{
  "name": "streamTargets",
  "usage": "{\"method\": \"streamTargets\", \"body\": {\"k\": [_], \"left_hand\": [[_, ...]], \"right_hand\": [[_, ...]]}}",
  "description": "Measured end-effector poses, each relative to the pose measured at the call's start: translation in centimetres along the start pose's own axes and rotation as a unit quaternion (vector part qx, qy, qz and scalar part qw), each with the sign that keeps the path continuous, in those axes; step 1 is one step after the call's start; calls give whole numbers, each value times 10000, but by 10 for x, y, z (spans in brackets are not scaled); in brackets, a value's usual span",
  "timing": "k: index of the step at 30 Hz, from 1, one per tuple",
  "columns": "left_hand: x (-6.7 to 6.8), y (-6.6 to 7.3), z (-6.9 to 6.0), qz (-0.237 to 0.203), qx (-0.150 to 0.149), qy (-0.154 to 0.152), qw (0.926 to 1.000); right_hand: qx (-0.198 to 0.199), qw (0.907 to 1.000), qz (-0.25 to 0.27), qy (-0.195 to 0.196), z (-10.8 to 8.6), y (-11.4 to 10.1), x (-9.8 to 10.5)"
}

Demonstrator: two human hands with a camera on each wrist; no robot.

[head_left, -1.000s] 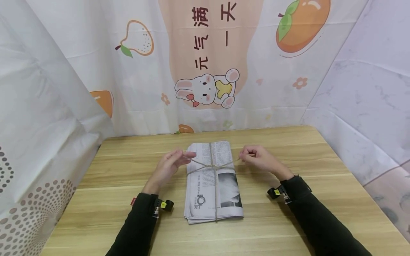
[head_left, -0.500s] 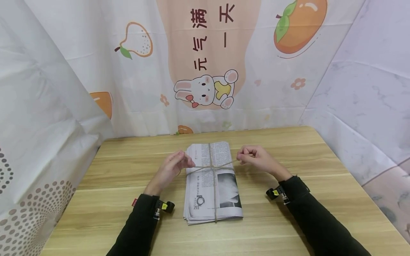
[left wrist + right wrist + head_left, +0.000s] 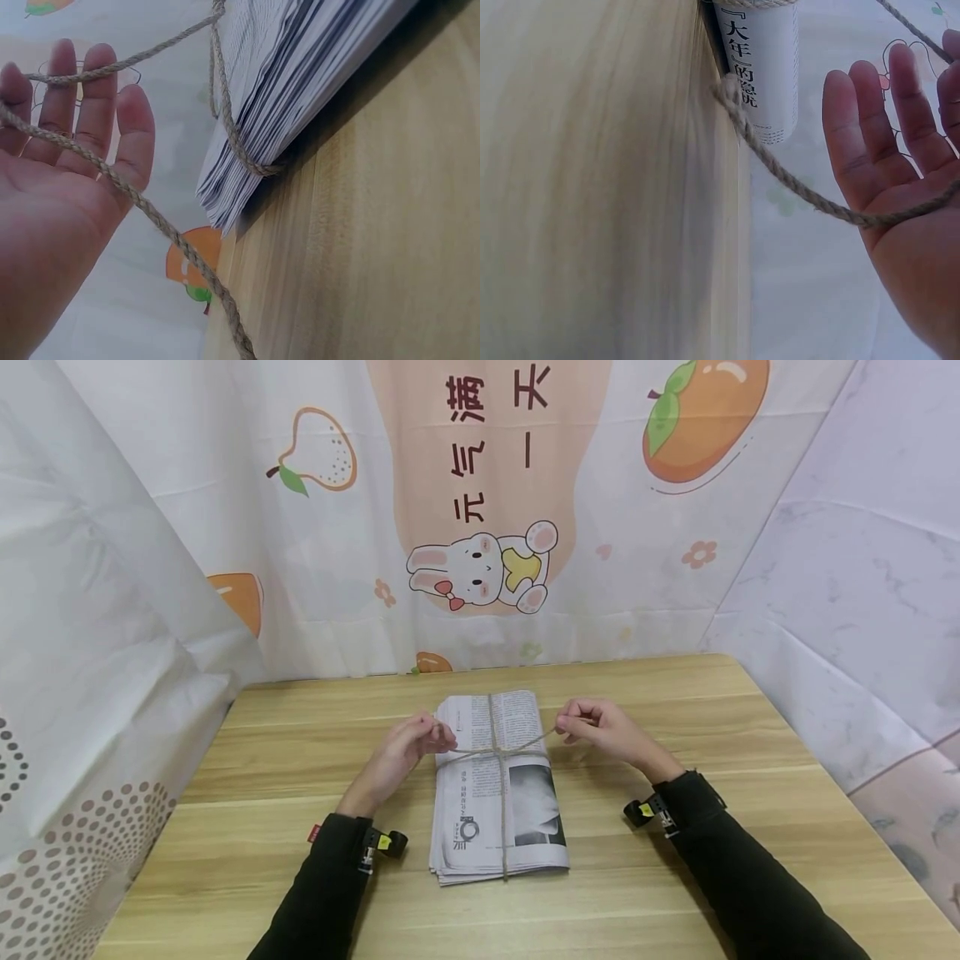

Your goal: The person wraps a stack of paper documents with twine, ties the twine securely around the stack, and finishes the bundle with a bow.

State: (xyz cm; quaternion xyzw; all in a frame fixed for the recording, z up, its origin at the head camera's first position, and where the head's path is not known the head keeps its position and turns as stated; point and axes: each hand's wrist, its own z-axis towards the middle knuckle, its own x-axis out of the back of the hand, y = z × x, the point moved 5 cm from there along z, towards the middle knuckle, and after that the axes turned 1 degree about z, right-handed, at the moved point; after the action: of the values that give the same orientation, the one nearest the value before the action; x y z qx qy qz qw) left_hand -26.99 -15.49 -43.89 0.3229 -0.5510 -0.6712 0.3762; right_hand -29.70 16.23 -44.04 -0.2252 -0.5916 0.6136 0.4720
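Observation:
A folded stack of newspapers (image 3: 480,856) lies in the middle of the table, bound crosswise with jute rope (image 3: 504,818). The rope's two strands cross on top and run outward to the hands. At the stack's left edge, my left hand (image 3: 401,752) pinches one strand between thumb and forefinger; in the left wrist view the loose rope (image 3: 184,244) trails across the palm. Off the right edge, my right hand (image 3: 603,731) pinches the other strand. Its rope tail (image 3: 795,184) hangs over the palm in the right wrist view, ending in a frayed tip. The thumbs are mostly out of the wrist views.
The wooden table (image 3: 300,860) surrounds the stack. A printed curtain (image 3: 330,568) with fruit and a rabbit hangs behind the table's far edge. Pale cloth (image 3: 862,610) closes off the right side, and white dotted cloth (image 3: 97,610) the left.
My left hand's fingers, straighter a second ago, have curled in, and its rope strand has dropped lower over the stack. My right hand stays almost in place, holding its strand.

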Motion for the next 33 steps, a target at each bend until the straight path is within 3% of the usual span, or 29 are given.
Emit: {"method": "streamTargets", "body": {"k": [16,24,28,33], "left_hand": [[1,-1,0,658,441,139,9968],[1,-4,-3,561,633,176,9963],[1,-5,-2,768,477,77,9959],[2,-4,1,1139,79,-24,9935]], "right_hand": [[75,9999,5,-92,0,3,1],[199,9996,-196,-111,1,6,0],[158,9994,-271,-107,2,5,-1],[101,9995,-267,-158,1,3,-2]]}}
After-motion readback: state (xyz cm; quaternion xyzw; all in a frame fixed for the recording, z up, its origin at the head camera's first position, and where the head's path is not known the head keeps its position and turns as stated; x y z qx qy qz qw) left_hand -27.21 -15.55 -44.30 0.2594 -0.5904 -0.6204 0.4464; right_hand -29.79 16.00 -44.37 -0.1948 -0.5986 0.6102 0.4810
